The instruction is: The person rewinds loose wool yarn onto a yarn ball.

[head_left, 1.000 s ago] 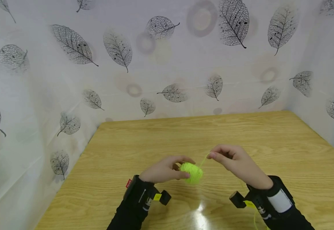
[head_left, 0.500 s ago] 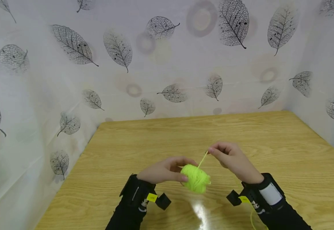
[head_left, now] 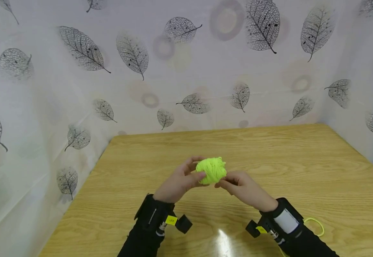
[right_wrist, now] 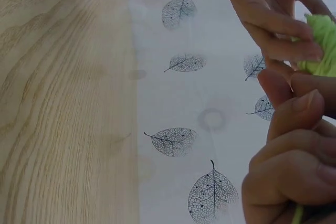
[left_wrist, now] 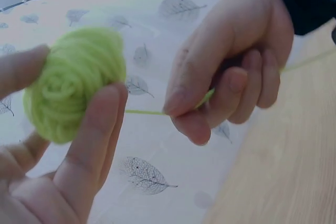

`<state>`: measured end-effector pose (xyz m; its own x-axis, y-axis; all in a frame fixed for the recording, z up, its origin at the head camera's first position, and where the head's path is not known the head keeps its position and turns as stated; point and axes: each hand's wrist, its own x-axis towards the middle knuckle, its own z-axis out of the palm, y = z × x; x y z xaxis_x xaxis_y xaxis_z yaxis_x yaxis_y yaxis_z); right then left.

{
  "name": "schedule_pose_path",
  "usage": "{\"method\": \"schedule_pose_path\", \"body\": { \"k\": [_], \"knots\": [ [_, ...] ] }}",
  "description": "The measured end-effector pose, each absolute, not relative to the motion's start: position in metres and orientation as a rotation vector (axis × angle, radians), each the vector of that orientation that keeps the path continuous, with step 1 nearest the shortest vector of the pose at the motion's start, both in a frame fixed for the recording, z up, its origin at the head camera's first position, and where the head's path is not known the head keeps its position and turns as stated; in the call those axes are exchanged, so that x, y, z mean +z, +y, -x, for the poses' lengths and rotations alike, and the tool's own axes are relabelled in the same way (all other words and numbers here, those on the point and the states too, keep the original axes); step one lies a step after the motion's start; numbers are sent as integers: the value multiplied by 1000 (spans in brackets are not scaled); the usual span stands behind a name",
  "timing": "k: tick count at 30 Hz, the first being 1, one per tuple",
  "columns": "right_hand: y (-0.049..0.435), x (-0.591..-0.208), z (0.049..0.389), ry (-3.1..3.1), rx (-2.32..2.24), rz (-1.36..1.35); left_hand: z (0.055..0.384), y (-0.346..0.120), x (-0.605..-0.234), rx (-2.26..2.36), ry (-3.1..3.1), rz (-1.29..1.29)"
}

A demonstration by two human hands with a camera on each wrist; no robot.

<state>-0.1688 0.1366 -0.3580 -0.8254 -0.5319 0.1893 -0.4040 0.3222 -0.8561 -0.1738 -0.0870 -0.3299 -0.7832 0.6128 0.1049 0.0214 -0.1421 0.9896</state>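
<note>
A ball of neon yellow-green yarn (head_left: 211,170) is raised above the table, gripped between the thumb and fingers of my left hand (head_left: 180,181). Just right of it, my right hand (head_left: 244,189) pinches the strand between thumb and forefinger. In the left wrist view a short taut length of yarn (left_wrist: 144,112) runs from the ball (left_wrist: 79,82) to the right fingertips, and its tail leaves beyond the hand. The right wrist view shows the yarn ball (right_wrist: 323,45) at the edge, partly covered by left fingers.
Under both hands lies the wood-grain table (head_left: 160,153). A loose loop of yarn (head_left: 316,225) rests on it beside the right forearm. Leaf-printed white sheeting (head_left: 205,71) rises behind the table and at both sides.
My left hand has lifted the ball up and slightly left, turning it. My right hand has come down and left from above the ball to its lower right side.
</note>
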Motion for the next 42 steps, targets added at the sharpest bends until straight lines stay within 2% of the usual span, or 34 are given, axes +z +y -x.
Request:
{"method": "schedule_pose_path", "body": {
  "k": [9, 17, 26, 42],
  "knots": [
    [128, -355, 160, 2465, -1475, 1049, 176, -78, -335, 2040, 2022, -482],
    [130, -342, 154, 2480, -1454, 1067, 176, -76, -340, 1911, 2257, -405],
    [141, -332, 151, 2514, -1517, 1007, 174, -77, -343, 1675, 2324, -516],
    [159, -318, 149, 2580, -1689, 781, 170, -76, -335, 1598, 2099, -685]
  ]
}}
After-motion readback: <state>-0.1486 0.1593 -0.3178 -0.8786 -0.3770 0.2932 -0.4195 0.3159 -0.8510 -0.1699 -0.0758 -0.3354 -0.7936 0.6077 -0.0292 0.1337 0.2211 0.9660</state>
